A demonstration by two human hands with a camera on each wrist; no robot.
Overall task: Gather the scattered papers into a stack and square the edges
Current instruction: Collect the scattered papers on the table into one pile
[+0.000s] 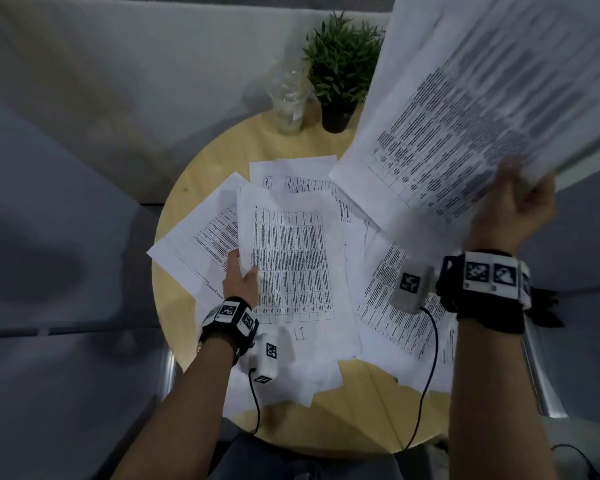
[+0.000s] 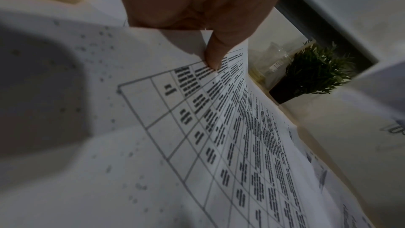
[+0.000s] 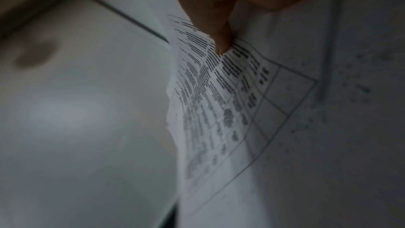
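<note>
Your papers (image 1: 288, 265) are thin, matt white sheets printed with black tables, and the held sheets (image 1: 465, 109) bend limply. The round table (image 1: 219, 157) under them looks like pale wood, smooth with a faint sheen. The cup (image 1: 288, 102) is clear, glossy plastic. The plant (image 1: 340, 60) sits in a dark matt pot. Your wrist straps (image 1: 489, 313) look like black cloth.
</note>
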